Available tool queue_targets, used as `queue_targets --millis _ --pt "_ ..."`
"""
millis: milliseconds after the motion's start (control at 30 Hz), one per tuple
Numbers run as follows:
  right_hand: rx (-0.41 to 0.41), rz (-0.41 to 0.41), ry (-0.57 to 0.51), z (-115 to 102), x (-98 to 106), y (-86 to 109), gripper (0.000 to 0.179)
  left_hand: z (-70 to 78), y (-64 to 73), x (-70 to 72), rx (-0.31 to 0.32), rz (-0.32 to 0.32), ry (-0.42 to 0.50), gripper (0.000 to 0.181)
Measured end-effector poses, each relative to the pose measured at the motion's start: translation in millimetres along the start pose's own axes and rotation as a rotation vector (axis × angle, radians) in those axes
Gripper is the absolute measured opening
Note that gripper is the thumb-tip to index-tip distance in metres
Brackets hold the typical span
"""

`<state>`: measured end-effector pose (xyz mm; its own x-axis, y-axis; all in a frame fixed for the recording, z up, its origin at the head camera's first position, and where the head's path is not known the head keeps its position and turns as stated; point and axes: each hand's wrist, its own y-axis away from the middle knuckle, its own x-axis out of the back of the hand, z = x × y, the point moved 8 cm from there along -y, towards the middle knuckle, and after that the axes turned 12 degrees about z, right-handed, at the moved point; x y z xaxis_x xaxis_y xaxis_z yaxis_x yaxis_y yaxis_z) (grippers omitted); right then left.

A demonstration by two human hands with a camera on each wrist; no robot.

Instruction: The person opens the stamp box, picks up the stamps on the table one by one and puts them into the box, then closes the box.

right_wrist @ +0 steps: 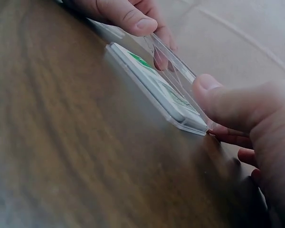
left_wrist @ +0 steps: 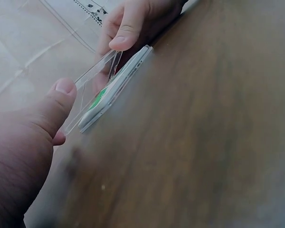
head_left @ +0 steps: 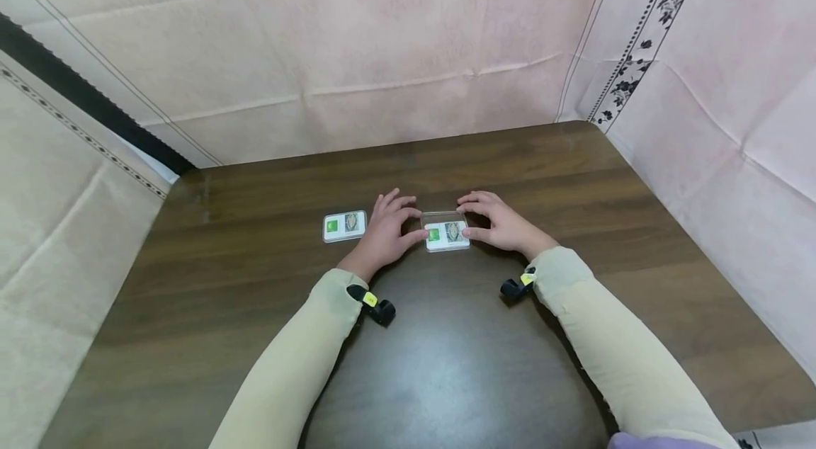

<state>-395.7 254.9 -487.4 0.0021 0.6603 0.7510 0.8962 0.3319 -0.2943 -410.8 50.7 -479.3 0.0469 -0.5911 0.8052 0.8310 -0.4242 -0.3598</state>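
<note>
A small clear plastic case [head_left: 449, 245] lies on the table in front of the person, holding a white insert with a green square and a printed picture. Its transparent lid [left_wrist: 96, 68] is tilted up from the base. The left hand [head_left: 382, 233] pinches the lid's left edge between thumb and fingers. On the opposite edge, the right hand [head_left: 503, 224] grips the lid the same way, its thumb [right_wrist: 209, 88] on the near rim. Some fingertips are hidden behind the lid in the wrist views.
A second, similar flat case [head_left: 344, 226] lies left of the left hand, its lid apparently closed. The brown wooden table [head_left: 268, 336] ends at a pale cloth [head_left: 382, 45] behind and at both sides. Each wrist carries a small black camera.
</note>
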Motion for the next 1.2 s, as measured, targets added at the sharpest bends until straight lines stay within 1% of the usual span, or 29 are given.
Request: queue_targets --millis 300,567,800,1000,1200 --pt "0.04 0.025 -0.024 -7 1 8.0 0.051 2.5 3.6 0.3 0.009 -0.033 0.008 0.047" --pt "0.041 -0.009 0.015 -10 -2 13.0 0.049 3.8 7.3 -1.2 0.001 -0.064 -0.009 0.048" --pt "0.057 -0.007 0.019 -15 1 13.0 0.049 4.5 6.8 -2.1 -0.004 -0.082 -0.026 0.05" --pt "0.073 0.001 0.024 -16 1 12.2 0.049 3.9 5.8 -3.5 -0.011 -0.084 -0.036 0.051" --pt "0.081 0.005 0.034 -12 -2 13.2 0.048 3.7 8.1 -5.6 -0.019 -0.083 -0.046 0.052"
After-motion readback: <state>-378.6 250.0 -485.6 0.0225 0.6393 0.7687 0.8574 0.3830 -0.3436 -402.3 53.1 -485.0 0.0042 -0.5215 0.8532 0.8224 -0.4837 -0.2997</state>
